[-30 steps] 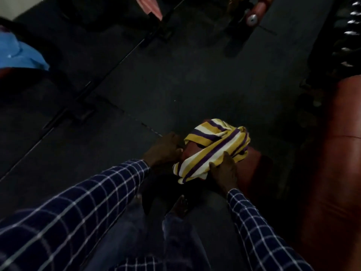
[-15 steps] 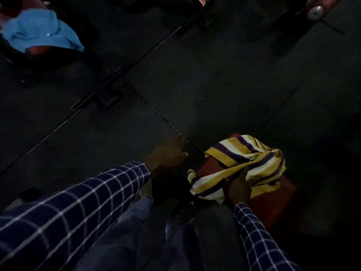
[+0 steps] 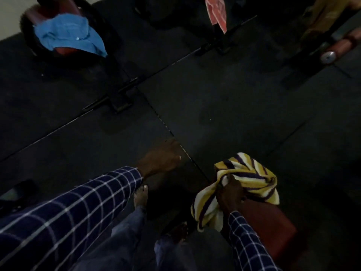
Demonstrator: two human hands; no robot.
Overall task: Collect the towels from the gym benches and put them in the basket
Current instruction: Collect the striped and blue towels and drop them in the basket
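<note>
My right hand grips a bunched towel with yellow, white and purple stripes, held just above a red padded bench at the lower right. My left hand hangs free over the dark floor to the left of the towel, fingers loosely apart and holding nothing. A blue towel is draped over a red padded seat at the upper left. A pink-red striped towel hangs from a frame at the top. No basket is in view.
The floor is dark rubber matting with seams. A black metal bench foot stands left of centre. A red roller pad with a metal end cap is at the upper right. My bare feet are below.
My left hand has let go of the striped towel and moved left. My right hand alone has pulled the towel off the red bench end. The view has swung left, bringing the blue towel into sight.
</note>
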